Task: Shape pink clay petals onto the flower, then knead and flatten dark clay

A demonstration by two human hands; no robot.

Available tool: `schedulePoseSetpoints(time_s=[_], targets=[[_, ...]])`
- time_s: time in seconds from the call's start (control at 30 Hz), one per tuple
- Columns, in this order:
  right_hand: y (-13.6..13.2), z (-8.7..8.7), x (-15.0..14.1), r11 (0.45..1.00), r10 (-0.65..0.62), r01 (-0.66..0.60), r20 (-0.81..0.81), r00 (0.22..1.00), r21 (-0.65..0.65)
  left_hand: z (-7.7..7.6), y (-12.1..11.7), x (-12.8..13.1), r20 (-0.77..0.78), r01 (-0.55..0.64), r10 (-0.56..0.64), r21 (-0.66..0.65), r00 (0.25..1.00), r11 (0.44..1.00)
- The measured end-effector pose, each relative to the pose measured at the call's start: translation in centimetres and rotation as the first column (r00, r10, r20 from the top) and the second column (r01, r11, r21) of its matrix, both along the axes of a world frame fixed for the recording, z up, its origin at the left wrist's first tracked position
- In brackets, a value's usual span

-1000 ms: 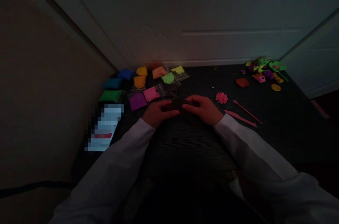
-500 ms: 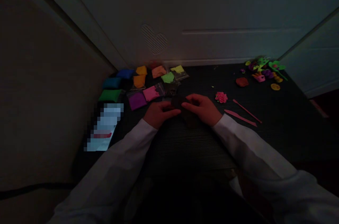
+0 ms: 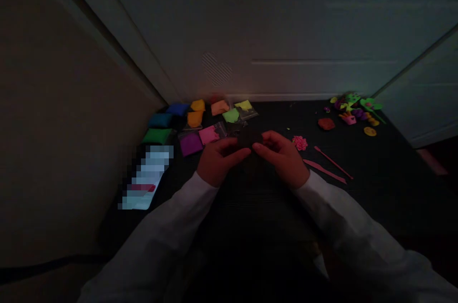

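The scene is very dim. My left hand [image 3: 219, 161] and my right hand [image 3: 284, 157] meet over a dark mat [image 3: 375, 183], both pinching one small dark lump [image 3: 247, 138] between the fingertips. It looks like dark clay, but the low light hides its exact shape. White sleeves cover both forearms. Just beyond my hands lie several bright clay packets [image 3: 200, 121] in blue, green, orange, purple, pink and yellow-green.
A pink textured clay piece [image 3: 299, 142] and two pink modelling tools [image 3: 331, 167] lie right of my hands. A red lump [image 3: 326, 124] and small colourful clay figures [image 3: 354, 107] sit at the far right. A blurred box [image 3: 146, 177] lies left. A white wall stands behind.
The view has tilted, so everything sits slightly lower in frame. My hands have lifted a little off the mat and drawn closer together around the dark lump.
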State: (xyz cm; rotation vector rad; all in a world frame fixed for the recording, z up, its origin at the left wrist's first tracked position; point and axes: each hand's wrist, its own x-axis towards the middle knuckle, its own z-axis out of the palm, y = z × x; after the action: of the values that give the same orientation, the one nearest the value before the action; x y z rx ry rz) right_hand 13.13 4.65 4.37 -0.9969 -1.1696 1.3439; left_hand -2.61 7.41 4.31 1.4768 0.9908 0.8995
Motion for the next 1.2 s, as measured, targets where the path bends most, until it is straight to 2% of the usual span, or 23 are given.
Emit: schedulePoseSetpoints(time_s=[0.17, 0.23, 0.3, 0.4, 0.63, 0.77, 0.9, 1.07, 1.2], targets=[[-1.8, 6.7, 0.5, 0.983, -0.059, 0.061, -0.016, 0.998, 0.173, 6.7, -1.6, 1.4, 0.197, -0.012, -0.013, 0.125, 0.980, 0.992], [-2.6, 9.1, 0.5, 0.969, -0.105, 0.116, -0.064, 0.992, 0.217, 9.3, -2.2, 1.7, 0.316, 0.022, -0.052, 0.099, 0.947, 0.995], [-3.1, 10.8, 0.3, 0.954, -0.139, 0.161, -0.101, 0.985, 0.254, 11.3, -2.7, 1.8, 0.411, -0.022, -0.003, 0.056, 0.912, 0.998], [-3.4, 12.0, -0.2, 0.933, -0.179, 0.200, -0.094, 0.979, 0.300, 12.9, -3.2, 1.9, 0.421, -0.082, 0.057, 0.042, 0.905, 0.996], [-3.3, 12.1, -0.3, 0.937, -0.222, 0.209, 0.016, 0.975, 0.282, 13.4, -3.8, 1.8, 0.397, -0.197, 0.149, 0.083, 0.906, 0.977], [-3.2, 12.2, -0.1, 0.937, -0.241, 0.219, 0.047, 0.969, 0.273, 13.5, -3.7, 1.9, 0.363, -0.167, 0.140, 0.043, 0.921, 0.985], [-3.2, 12.0, 0.0, 0.932, -0.255, 0.223, 0.079, 0.964, 0.285, 13.0, -3.4, 1.6, 0.289, -0.175, 0.145, 0.082, 0.946, 0.981], [-3.2, 11.8, -0.3, 0.916, -0.285, 0.245, 0.086, 0.955, 0.318, 12.7, -3.4, 1.4, 0.324, -0.135, 0.102, 0.082, 0.941, 0.987], [-3.0, 11.8, -0.4, 0.899, -0.320, 0.269, 0.096, 0.943, 0.346, 12.9, -3.4, 1.5, 0.206, -0.181, 0.144, 0.177, 0.968, 0.967]])
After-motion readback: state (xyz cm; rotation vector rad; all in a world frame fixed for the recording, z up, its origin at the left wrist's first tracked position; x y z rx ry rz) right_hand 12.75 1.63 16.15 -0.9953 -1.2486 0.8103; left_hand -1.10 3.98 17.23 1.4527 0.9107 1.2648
